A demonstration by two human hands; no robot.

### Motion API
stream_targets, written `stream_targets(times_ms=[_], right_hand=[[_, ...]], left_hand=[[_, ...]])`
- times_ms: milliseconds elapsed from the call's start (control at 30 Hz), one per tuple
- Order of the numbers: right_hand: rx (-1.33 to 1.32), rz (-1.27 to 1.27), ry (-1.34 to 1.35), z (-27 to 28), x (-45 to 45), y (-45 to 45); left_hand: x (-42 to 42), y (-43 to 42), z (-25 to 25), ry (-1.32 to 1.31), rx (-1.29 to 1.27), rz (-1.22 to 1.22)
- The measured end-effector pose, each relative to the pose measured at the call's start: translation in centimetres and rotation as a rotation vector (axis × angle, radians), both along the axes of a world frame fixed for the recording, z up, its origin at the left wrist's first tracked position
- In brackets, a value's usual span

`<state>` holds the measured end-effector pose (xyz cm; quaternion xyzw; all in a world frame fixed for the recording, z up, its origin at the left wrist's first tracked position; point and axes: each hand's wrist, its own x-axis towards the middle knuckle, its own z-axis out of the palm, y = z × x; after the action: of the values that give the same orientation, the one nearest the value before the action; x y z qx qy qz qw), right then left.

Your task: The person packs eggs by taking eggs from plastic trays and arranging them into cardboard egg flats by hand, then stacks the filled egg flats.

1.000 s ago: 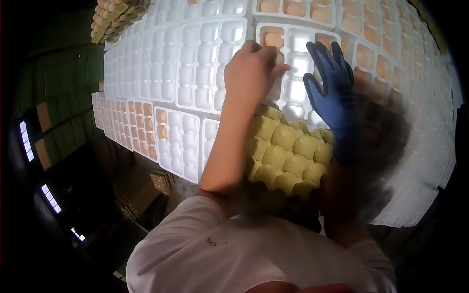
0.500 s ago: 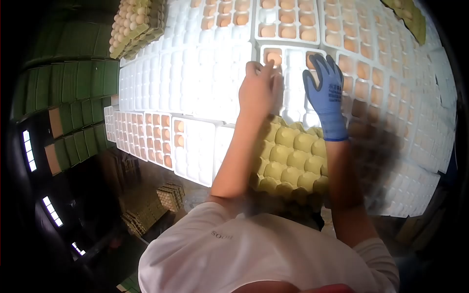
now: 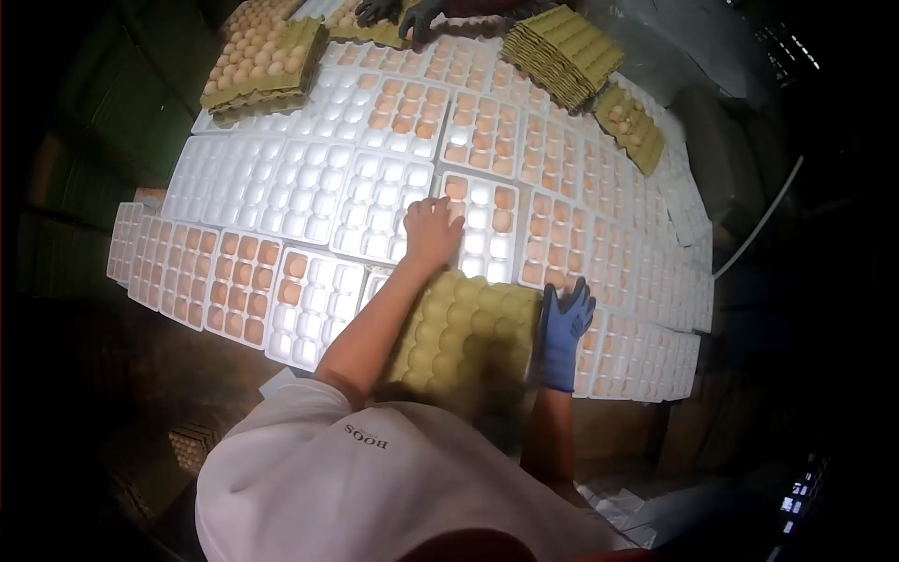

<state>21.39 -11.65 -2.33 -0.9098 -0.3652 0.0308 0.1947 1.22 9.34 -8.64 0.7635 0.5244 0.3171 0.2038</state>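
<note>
My bare left hand (image 3: 434, 232) has its fingers curled at the left column of a white plastic egg tray (image 3: 479, 251), around a partly hidden egg (image 3: 456, 212). Above those fingers sits a brown egg (image 3: 454, 187); two more eggs (image 3: 505, 208) fill the top of the right column. My right hand (image 3: 567, 320), in a blue glove, is open with its fingers apart and no egg showing in it. It is beside the right edge of an olive pulp egg tray (image 3: 461, 323), which lies upside down below the white tray.
Rows of white trays (image 3: 314, 183), some holding brown eggs, cover the surface. A pulp-tray stack with eggs (image 3: 257, 66) is at far left, more pulp trays (image 3: 565, 54) at the back. Another person's dark-gloved hands (image 3: 403, 14) reach in at the top.
My right hand has moved away from the white tray toward the pulp tray's right side, and a second egg shows in the right column. My left hand remains at the left column. The view has widened.
</note>
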Motion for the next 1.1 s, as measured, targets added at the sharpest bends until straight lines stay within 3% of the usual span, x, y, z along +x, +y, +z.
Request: stream_targets(times_ms=[67,133,200,267,333,400,467,533,567,600,667,733,800,867,900,933,967,1000,1033,1067,1100], right_hand=[[-0.336,-0.11,0.159,0.6,-3.4,-6.4],[-0.589,-0.048,0.24,-1.3,-3.7,-10.0],[-0.161,0.053,0.455,-10.3,-1.1,-14.8],[0.015,0.034,0.651,-9.0,-2.0,-14.2],[0.202,-0.04,0.844,-5.1,-4.3,-12.8],[0.436,0.1,0.969,-1.1,-5.0,-11.3],[0.361,0.123,0.744,2.2,-4.6,-10.7],[0.384,0.306,0.575,-2.4,0.8,-10.6],[0.453,0.223,0.774,2.6,-1.7,-9.6],[0.475,0.202,0.786,2.9,-0.9,-8.9],[0.58,0.226,0.896,-0.1,2.1,-7.2],[0.756,0.211,1.213,4.2,0.3,-4.5],[1.043,0.193,1.489,5.3,0.4,-1.0],[1.227,0.062,1.492,5.6,1.2,1.9],[1.29,0.005,1.481,6.7,0.5,2.5],[1.357,-0.038,1.467,8.1,0.4,3.5],[1.112,0.046,0.857,5.4,3.2,4.1],[1.007,0.084,0.631,0.8,7.1,5.2],[0.908,0.097,0.398,-4.0,11.0,6.2],[1.03,0.084,0.561,-2.4,11.3,8.1],[1.16,0.063,0.719,-0.5,11.5,9.8]], left_hand=[[-4.5,-1.5,4.7,0.214,-0.189,-0.103],[-8.8,-4.0,8.7,0.453,-0.446,-0.143],[-12.9,-6.9,8.9,0.394,-0.601,-0.157],[-15.8,-9.0,6.5,0.333,-0.778,-0.217],[-16.6,-12.0,4.2,0.07,-0.778,-0.294],[-16.7,-14.5,3.0,-0.122,-0.693,-0.248],[-15.7,-16.9,2.6,-0.248,-0.543,-0.094],[-16.4,-17.1,3.8,-0.525,-0.643,-0.068],[-16.7,-17.3,3.8,-0.678,-0.724,0.0],[-17.0,-17.5,3.8,-0.828,-0.808,0.086],[-19.1,-18.0,4.7,-0.347,-0.449,0.128],[-20.8,-19.3,4.2,0.206,-0.072,0.069],[-20.5,-21.4,4.2,0.284,-0.036,-0.02],[-19.6,-23.1,0.8,0.398,-0.058,-0.1],[-19.4,-23.6,-0.8,0.422,-0.012,-0.178],[-19.5,-23.5,-7.3,0.565,0.201,-0.213],[-18.7,-23.2,-7.3,0.588,0.088,-0.266],[-18.3,-23.4,-7.0,0.621,-0.035,-0.3],[-18.9,-23.5,-5.6,0.626,0.013,-0.288],[-18.4,-23.9,-4.4,0.614,0.06,-0.25],[-18.0,-24.9,-6.6,0.349,0.038,-0.21]])
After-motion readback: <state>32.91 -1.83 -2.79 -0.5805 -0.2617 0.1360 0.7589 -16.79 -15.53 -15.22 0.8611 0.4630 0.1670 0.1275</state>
